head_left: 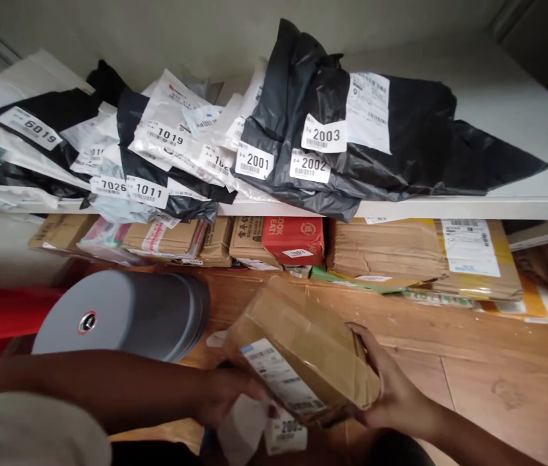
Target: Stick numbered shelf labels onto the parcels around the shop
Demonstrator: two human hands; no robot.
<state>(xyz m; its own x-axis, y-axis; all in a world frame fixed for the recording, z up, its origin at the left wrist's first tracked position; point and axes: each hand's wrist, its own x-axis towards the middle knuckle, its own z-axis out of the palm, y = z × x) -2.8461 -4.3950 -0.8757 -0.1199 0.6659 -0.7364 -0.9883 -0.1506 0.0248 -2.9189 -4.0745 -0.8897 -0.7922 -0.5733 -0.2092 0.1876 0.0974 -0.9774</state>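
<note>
A brown cardboard box (322, 336), taped along its top and bearing a white shipping label (281, 375), is tilted above the wooden floor. My right hand (390, 382) grips its right end, with the thumb on the upper edge and fingers underneath. At the box's lower left, my left hand (230, 391) is closed, its fingertips on a white numbered sticker (286, 433) starting with 200; the last digit is blurred. A blank white piece of paper (239, 427) hangs beside that sticker. Whether the left hand also touches the box is hard to see.
Black and white mailer bags (385, 142) with numbered stickers cover a white shelf (449, 208), some overhanging its front edge. Several cartons, including a red box (294, 238), line the floor underneath. A grey bin (123, 310) stands left, by something red (6, 314).
</note>
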